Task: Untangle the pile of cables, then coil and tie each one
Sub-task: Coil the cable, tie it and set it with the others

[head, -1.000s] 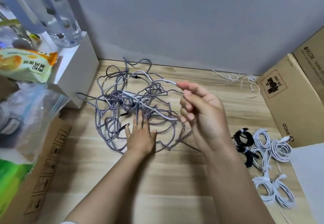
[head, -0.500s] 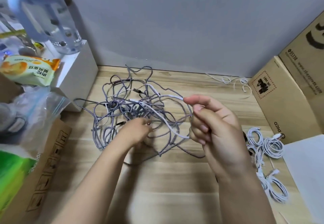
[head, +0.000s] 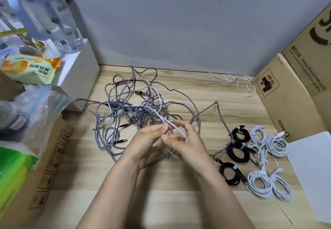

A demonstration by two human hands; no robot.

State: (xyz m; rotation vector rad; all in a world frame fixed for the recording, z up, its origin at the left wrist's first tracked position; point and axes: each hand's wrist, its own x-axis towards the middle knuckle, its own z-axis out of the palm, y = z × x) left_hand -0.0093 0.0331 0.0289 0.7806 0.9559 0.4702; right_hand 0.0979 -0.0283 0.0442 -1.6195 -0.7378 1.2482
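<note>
Leftmost, a grey braided cable tangle (head: 136,114) sprawls on the wooden floor (head: 170,207); the left hand (head: 148,144) and right hand (head: 186,142) both seem to pinch a white cable (head: 162,116) rising from it. Right, coiled black cables (head: 237,150) and white coils (head: 270,166) lie before cardboard boxes (head: 290,96).

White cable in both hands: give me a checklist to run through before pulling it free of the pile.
1. Left hand has a grip on the white cable: ok, fingertips pinch it.
2. Right hand has a grip on it: ok.
3. Cable free of the grey tangle: not ok, it runs back into the grey loops.
4. Its far plug located: cannot tell, lost in the pile.
5. Finished black coils and white coils out of the pull path: ok, off to the right.
6. Wooden surface in front of the hands bare for coiling: ok.
</note>
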